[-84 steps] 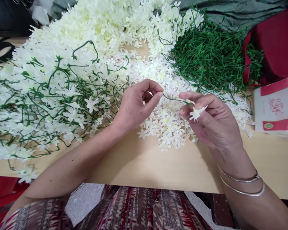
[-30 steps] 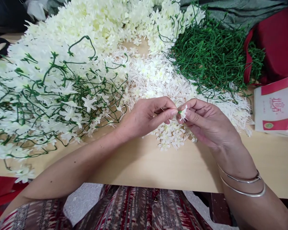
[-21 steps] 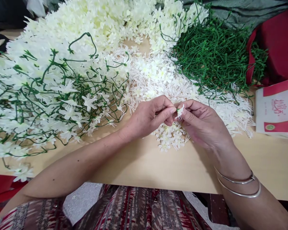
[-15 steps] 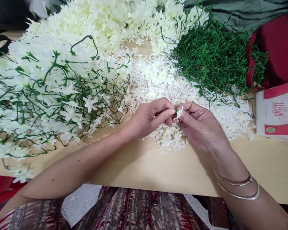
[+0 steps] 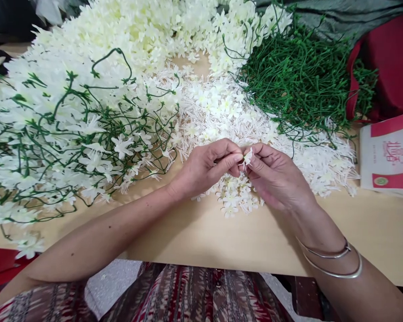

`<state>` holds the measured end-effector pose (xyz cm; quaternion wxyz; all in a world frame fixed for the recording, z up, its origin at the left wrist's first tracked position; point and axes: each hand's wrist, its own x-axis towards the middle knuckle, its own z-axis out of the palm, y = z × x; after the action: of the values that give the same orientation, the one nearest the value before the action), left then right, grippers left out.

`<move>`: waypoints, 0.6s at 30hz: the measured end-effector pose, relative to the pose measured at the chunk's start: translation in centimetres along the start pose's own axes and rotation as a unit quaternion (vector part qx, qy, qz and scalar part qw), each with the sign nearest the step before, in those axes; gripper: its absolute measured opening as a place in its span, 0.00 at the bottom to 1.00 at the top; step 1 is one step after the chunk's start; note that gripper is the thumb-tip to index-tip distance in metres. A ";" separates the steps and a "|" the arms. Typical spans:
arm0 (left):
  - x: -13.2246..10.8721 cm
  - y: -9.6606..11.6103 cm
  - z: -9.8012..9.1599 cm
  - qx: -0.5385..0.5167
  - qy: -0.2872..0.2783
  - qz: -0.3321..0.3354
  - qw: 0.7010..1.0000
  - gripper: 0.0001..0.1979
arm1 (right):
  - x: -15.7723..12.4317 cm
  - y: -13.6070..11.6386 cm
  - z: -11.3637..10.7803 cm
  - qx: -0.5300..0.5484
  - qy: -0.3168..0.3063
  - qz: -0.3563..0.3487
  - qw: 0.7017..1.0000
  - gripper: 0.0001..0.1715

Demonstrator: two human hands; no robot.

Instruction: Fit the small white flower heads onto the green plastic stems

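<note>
My left hand point(image 5: 213, 165) and my right hand point(image 5: 275, 172) meet above the table, fingertips nearly touching. A small white artificial flower point(image 5: 247, 157) is pinched between my right thumb and fingers. At its base shows a bit of green stem point(image 5: 243, 158), gripped by my left thumb and forefinger; most of the stem is hidden by the fingers. Just below the hands lies a small cluster of loose white blossoms point(image 5: 233, 197). Behind them spreads a heap of white petals with thin white stamens point(image 5: 215, 107).
White flowers on green stems point(image 5: 87, 138) are piled at the left. More cream blossoms point(image 5: 147, 31) stand at the back. Bare green stems point(image 5: 295, 80) form a heap at back right, beside a red bag point(image 5: 389, 67). A white and red tissue pack point(image 5: 389, 154) lies on the wooden table point(image 5: 201, 241).
Both hands stay together in nearly the same place. The flower has turned slightly and sits a little further left, closer to the left fingertips.
</note>
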<state>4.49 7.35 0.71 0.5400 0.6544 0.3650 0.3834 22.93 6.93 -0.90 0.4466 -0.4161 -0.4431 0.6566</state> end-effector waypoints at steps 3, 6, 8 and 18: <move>-0.1 -0.3 0.2 0.002 0.012 0.007 1.000 0.09 | 0.1 0.2 0.2 0.010 0.010 -0.003 1.000 0.17; -0.1 -0.5 0.3 0.011 0.020 0.014 1.000 0.09 | 0.1 0.1 0.4 0.020 0.007 -0.008 1.000 0.17; -0.1 -0.2 0.3 0.022 0.011 0.019 1.000 0.09 | 0.0 -0.2 0.3 0.020 0.003 -0.008 1.000 0.17; 0.3 2.5 -2.2 0.191 -0.184 0.094 0.960 0.07 | -0.2 -2.2 -2.3 -0.176 0.146 -0.224 0.948 0.08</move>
<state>2.78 8.23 3.51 0.4243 0.8358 0.2630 0.2284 25.63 7.65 0.61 0.5615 -0.4694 -0.5631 0.3837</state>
